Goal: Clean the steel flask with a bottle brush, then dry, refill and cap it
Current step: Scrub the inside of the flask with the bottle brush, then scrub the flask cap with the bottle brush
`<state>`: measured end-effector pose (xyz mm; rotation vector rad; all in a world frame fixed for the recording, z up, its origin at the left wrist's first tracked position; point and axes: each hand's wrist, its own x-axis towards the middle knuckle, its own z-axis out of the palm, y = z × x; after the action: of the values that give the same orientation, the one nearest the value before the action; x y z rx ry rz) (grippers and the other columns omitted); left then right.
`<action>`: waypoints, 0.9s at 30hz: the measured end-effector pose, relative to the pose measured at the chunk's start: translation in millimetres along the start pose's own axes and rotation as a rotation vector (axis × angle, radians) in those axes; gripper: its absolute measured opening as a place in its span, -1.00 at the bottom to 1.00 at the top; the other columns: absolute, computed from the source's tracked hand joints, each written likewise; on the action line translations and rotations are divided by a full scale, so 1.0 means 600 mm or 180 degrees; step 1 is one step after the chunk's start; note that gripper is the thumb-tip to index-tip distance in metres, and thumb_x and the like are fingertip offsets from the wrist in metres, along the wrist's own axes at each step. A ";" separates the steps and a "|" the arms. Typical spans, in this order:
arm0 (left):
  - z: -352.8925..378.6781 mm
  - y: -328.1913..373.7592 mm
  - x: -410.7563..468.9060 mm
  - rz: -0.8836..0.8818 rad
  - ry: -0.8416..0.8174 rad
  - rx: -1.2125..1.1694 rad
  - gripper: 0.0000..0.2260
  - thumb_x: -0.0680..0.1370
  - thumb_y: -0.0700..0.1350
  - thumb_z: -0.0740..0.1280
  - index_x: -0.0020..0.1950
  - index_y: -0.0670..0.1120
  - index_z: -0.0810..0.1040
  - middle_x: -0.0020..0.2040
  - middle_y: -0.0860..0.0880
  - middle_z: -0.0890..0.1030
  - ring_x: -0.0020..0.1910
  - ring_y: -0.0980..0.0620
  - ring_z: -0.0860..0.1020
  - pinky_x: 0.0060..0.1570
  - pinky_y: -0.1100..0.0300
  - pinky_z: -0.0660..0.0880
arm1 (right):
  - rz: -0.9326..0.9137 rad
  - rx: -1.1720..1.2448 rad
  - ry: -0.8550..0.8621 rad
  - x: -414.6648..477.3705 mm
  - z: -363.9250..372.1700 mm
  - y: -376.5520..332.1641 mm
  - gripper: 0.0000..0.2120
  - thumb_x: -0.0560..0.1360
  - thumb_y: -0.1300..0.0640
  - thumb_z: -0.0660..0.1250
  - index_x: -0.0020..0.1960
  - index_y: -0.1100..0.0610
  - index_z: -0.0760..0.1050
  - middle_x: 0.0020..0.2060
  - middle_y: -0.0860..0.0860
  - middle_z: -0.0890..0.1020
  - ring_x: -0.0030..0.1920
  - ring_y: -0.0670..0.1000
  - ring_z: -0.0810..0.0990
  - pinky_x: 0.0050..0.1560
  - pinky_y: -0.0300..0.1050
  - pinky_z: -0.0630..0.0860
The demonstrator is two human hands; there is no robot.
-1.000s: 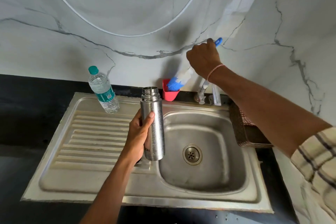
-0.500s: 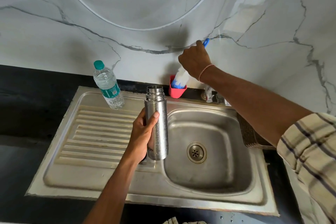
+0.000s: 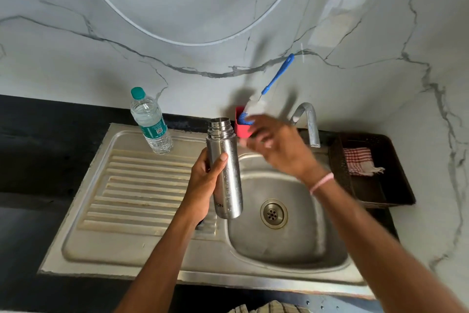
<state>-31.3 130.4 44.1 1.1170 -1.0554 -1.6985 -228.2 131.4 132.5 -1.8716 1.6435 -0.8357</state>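
The left hand [image 3: 203, 180] curls its fingers round the uncapped steel flask [image 3: 225, 173], upright over the sink [image 3: 152, 249] basin's edge so drips land inside, while the blurred right hand [image 3: 276, 147], fingers seemingly spread and empty, hovers beside the bottle brush [image 3: 276, 75].

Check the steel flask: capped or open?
Open: the steel flask shows bare neck threads with no cap, held upright in the left hand.
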 end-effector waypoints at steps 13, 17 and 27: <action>0.096 -0.074 -0.066 -0.0008 -0.0796 0.0345 -0.56 0.61 -0.04 0.42 0.47 -0.07 0.42 0.39 0.01 0.59 0.39 0.15 0.53 0.32 0.22 0.48 | 0.1039 -0.0893 0.0441 -0.198 0.079 0.099 -0.21 0.26 -0.34 0.46 0.39 -0.10 0.32 0.04 -0.07 0.69 -0.06 0.13 0.68 -0.13 0.02 0.61; 0.046 -0.159 -0.082 0.0656 -0.0120 0.2622 -0.42 0.62 0.29 0.23 0.55 0.00 0.36 0.50 0.02 0.40 0.50 0.09 0.37 0.50 0.05 0.36 | 0.1231 -0.1220 0.0050 -0.239 0.058 0.146 -0.18 0.24 -0.30 0.52 0.41 -0.13 0.30 0.15 -0.05 0.62 -0.01 0.13 0.67 -0.05 0.11 0.63; -0.077 -0.356 -0.145 0.0458 -0.0216 0.5041 -0.29 0.62 0.04 0.37 0.66 -0.21 0.18 0.67 -0.21 0.14 0.64 -0.21 0.18 0.58 -0.12 0.23 | 0.1321 -0.2378 -0.1105 -0.271 0.057 0.194 -0.13 0.33 -0.30 0.50 0.51 -0.20 0.16 0.19 -0.02 0.54 0.06 0.15 0.66 0.00 0.07 0.57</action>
<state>-4.0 267.8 -144.8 1.7440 -2.5540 -0.5049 -294.8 275.8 5.8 -1.8438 2.1581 0.3141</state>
